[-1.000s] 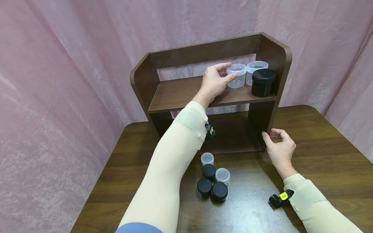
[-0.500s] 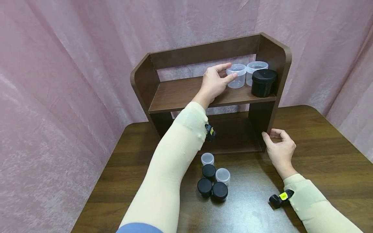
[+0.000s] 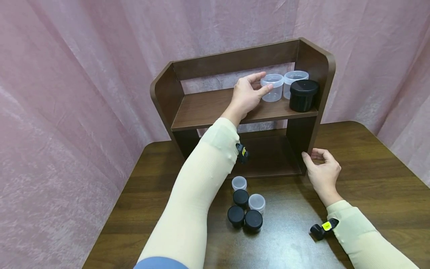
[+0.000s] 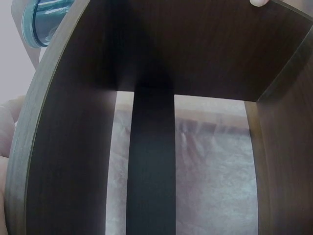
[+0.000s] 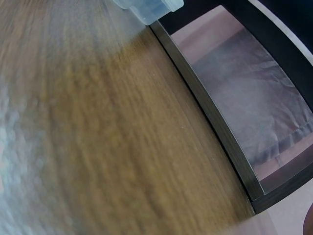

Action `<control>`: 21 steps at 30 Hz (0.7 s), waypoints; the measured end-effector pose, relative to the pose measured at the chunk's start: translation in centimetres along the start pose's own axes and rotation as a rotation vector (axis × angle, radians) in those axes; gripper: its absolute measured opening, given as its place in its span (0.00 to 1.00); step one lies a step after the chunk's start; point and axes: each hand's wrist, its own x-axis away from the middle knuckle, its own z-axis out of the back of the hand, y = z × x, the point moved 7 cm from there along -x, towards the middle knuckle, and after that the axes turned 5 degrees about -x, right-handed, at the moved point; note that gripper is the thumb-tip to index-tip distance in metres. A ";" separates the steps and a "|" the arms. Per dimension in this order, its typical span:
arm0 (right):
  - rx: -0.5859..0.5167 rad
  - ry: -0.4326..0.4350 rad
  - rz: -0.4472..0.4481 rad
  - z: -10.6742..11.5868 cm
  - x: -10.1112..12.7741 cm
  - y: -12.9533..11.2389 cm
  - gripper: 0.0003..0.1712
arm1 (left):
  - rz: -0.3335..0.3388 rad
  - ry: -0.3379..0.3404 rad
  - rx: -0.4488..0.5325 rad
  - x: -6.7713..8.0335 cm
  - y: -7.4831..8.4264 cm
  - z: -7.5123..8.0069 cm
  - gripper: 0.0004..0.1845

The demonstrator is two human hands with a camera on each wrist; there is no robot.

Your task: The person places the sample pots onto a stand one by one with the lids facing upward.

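L grip [image 3: 246, 94] pinching clear jar [image 3: 273, 92], R grip [image 3: 323, 172] holding rack side [image 3: 315, 61], both unch. vs prev.

right side of the shelf unit [image 3: 208, 106] a trace further left, upper jars [image 3: 299, 96] likewise

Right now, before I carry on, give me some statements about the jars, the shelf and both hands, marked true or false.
1. The left hand touches the left clear jar. True.
2. The right hand is raised above the shelf. False: it grips the shelf's right side, low down.
3. The black jar stands in front of the right clear jar. True.
4. Five small jars stand on the table. True.
5. All the small jars have black tops. False: three are black, two pale.
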 end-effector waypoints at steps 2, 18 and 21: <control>0.001 -0.002 0.000 -0.1 0.0 0.0 0.15 | -0.002 0.002 -0.006 0.0 0.0 0.0 0.28; 0.012 -0.016 -0.002 -0.4 0.1 0.0 0.16 | -0.025 0.017 -0.030 0.0 -0.3 0.2 0.29; 0.012 -0.018 0.006 -0.5 0.0 0.1 0.16 | -0.025 0.019 -0.034 0.0 -0.4 0.3 0.29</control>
